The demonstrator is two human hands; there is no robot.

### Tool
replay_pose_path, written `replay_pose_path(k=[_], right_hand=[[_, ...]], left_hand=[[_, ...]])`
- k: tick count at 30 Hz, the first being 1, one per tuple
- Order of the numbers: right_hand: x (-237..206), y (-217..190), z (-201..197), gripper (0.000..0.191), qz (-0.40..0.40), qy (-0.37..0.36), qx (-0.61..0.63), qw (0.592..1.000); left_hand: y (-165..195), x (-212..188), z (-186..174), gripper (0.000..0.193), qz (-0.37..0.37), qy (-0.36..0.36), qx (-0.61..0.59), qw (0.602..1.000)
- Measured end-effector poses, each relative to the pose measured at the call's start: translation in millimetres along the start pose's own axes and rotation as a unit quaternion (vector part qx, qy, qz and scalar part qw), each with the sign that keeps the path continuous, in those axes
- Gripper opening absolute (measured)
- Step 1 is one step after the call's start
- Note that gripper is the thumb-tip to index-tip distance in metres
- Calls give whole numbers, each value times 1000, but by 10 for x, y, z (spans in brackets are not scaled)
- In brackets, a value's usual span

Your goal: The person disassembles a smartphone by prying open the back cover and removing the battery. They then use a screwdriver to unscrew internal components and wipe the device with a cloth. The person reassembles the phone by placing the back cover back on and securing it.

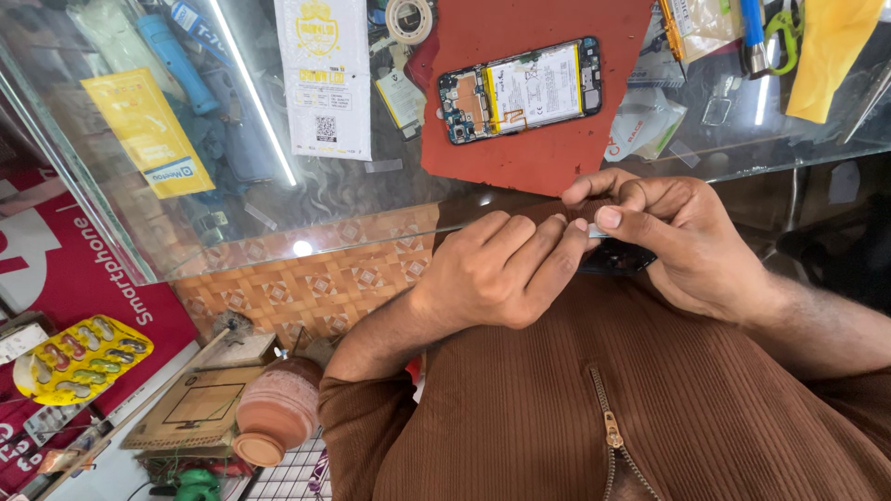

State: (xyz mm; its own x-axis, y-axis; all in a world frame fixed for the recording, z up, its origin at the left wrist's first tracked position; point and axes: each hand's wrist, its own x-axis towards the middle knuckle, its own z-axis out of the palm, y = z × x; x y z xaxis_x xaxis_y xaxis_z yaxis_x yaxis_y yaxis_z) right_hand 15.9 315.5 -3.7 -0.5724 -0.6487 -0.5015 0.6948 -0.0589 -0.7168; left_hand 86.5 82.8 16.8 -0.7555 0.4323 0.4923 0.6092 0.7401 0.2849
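Note:
My left hand [506,269] and my right hand [682,237] meet close to my chest, below the edge of the glass counter [278,199]. Together they grip a small dark flat part [617,258], mostly hidden by the fingers. A thin pale strip [597,231] shows between my right thumb and my left fingertips. On the counter above lies an opened phone [522,89] with its back off, battery and circuit board exposed, resting on a red mat [538,148].
A roll of tape [409,19], a white printed sheet [325,79], a yellow card [148,130], a blue tool [181,60] and plastic packets [650,125] lie on the glass. Below it stand a clay pot [276,413], a cardboard box [195,408] and a yellow blister card [83,357].

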Motion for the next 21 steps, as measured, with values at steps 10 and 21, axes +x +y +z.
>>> replay_pose_path(k=[10,21], right_hand=[[-16,21,-17,19,8,15,-15,1000],[78,-413,158,33,-422,-31,-488,763]], left_hand=[[-22,9,-52,18,27,-5,11,1000],[-122,8,-164,19,-96,-17,-185,978]])
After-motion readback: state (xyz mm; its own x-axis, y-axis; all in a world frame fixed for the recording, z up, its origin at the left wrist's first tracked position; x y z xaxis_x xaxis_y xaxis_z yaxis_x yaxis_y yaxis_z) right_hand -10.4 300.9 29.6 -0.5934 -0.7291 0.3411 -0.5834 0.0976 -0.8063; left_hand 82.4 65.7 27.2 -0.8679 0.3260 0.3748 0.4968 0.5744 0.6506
